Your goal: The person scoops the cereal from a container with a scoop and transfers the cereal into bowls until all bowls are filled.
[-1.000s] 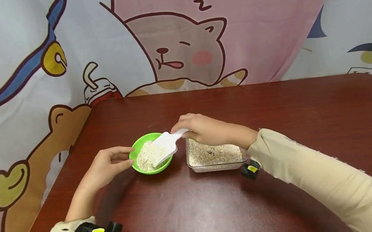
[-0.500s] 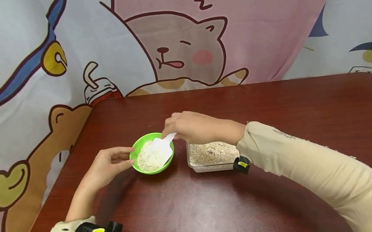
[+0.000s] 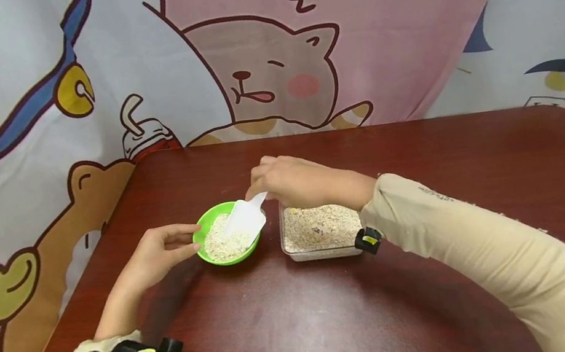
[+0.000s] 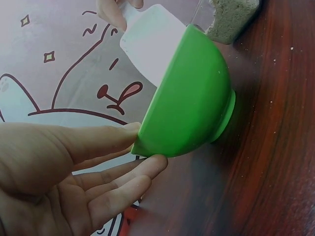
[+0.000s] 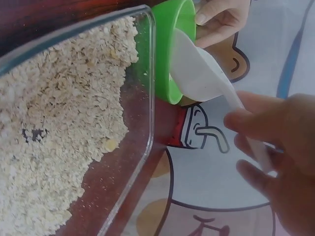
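My right hand (image 3: 297, 180) grips the handle of a white plastic scoop (image 3: 249, 216). The scoop's blade tilts down over a green bowl (image 4: 192, 98) that contains pale oat flakes (image 3: 221, 242). From the left, my left hand (image 3: 157, 253) touches the bowl's rim with thumb and fingertips, its fingers fairly straight. In the right wrist view, the scoop (image 5: 197, 73) dips past the rim, so its tip is hidden inside the bowl. Below my right forearm stands a clear rectangular container (image 3: 323, 252) of oat flakes, partly covered by that arm.
Everything stands on a dark red-brown wooden table (image 3: 296, 323). Behind it and along its left side hangs a cartoon-printed cloth (image 3: 381, 28). A few crumbs (image 4: 292, 48) lie on the tabletop by the container.
The right hand first moved left with the scoop, tipping it over the bowl, then rose slightly. The left hand kept its place at the rim. The head view shifted a little.
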The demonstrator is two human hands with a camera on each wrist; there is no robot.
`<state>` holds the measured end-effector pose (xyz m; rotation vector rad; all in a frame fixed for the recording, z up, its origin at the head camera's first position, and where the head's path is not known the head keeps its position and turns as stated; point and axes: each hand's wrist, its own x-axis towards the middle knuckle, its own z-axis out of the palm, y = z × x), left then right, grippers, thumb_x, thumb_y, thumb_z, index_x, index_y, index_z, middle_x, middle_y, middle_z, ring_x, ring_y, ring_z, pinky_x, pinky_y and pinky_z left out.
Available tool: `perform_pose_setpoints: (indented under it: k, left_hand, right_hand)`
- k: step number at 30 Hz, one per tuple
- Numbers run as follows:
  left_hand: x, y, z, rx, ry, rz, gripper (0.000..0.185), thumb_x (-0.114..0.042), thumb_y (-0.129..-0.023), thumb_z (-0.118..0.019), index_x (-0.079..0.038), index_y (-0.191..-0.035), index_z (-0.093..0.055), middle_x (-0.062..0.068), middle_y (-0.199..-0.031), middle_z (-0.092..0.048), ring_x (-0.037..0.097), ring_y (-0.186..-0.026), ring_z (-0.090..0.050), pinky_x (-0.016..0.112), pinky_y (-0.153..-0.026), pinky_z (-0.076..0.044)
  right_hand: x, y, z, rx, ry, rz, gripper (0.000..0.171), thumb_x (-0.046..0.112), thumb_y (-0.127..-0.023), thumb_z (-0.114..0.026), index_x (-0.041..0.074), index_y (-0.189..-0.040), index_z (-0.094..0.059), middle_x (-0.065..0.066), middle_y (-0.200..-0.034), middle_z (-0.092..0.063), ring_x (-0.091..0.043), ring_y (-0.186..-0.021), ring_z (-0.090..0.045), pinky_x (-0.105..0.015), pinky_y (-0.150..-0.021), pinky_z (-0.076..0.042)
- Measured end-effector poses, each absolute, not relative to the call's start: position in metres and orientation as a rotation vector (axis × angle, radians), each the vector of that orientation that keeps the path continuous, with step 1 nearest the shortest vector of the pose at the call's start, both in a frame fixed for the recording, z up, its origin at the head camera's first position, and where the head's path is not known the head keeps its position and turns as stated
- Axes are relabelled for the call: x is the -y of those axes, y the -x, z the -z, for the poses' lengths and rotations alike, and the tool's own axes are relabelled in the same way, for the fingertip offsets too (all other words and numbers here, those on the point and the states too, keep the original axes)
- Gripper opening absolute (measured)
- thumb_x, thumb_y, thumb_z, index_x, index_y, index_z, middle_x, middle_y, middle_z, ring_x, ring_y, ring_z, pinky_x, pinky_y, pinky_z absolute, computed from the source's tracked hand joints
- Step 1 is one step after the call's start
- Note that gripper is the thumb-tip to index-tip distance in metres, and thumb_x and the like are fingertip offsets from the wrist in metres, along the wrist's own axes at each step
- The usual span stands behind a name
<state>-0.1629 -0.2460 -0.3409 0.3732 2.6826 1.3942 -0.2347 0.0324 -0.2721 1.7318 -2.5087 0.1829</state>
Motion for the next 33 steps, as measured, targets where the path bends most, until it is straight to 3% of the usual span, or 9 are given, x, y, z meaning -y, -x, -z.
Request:
perform_pose_setpoints:
  k: [7, 14, 17, 24, 33]
  left_hand:
    - [0.246, 0.164, 0.341, -2.687, -0.386, -1.398, 0.036, -0.004, -0.082, -0.067, 0.011, -0.114, -0.058, 0.024, -0.100, -0.063, 0.027, -0.086, -0.063, 0.022, -0.068, -0.049]
    - [0.245, 0.165, 0.339, -2.694, -0.372, -1.386, 0.037, -0.005, -0.082, -0.067, 0.011, -0.115, -0.058, 0.025, -0.101, -0.063, 0.028, -0.088, -0.063, 0.022, -0.069, -0.049]
    - [0.245, 0.164, 0.339, -2.695, -0.369, -1.380, 0.038, -0.005, -0.082, -0.067, 0.011, -0.115, -0.057, 0.025, -0.101, -0.063, 0.029, -0.088, -0.063, 0.022, -0.069, -0.049]
    - [0.244, 0.160, 0.337, -2.723, -0.357, -1.365, 0.037, -0.005, -0.082, -0.067, 0.010, -0.114, -0.058, 0.024, -0.101, -0.063, 0.030, -0.089, -0.064, 0.022, -0.068, -0.050]
    - [0.236, 0.151, 0.323, -2.876, -0.275, -1.269, 0.032, -0.006, -0.082, -0.067, 0.007, -0.110, -0.061, 0.020, -0.097, -0.066, 0.029, -0.085, -0.065, 0.026, -0.066, -0.051]
  right_hand:
    - [-0.034, 0.235, 0.263, 2.516, -1.681, -0.081, 0.054, -0.005, -0.062, -0.077, 0.011, -0.113, -0.066, 0.000, -0.099, -0.060, -0.019, -0.094, -0.048, -0.030, -0.081, -0.040]
    - [-0.038, 0.236, 0.259, 2.485, -1.644, -0.079, 0.055, 0.006, -0.061, -0.082, 0.012, -0.113, -0.066, 0.001, -0.101, -0.060, -0.019, -0.096, -0.047, -0.032, -0.081, -0.040]
    - [-0.041, 0.236, 0.259, 2.473, -1.629, -0.109, 0.052, 0.006, -0.063, -0.081, 0.011, -0.113, -0.066, 0.002, -0.101, -0.061, -0.018, -0.095, -0.047, -0.031, -0.080, -0.040]
    - [-0.050, 0.238, 0.259, 2.434, -1.598, -0.169, 0.038, -0.011, -0.078, -0.062, 0.008, -0.111, -0.066, -0.002, -0.100, -0.062, -0.021, -0.095, -0.049, -0.031, -0.089, -0.038]
    - [-0.072, 0.236, 0.257, 2.492, -1.541, -0.331, 0.028, -0.003, -0.083, -0.061, 0.005, -0.110, -0.065, -0.005, -0.099, -0.061, -0.021, -0.088, -0.047, -0.030, -0.078, -0.038]
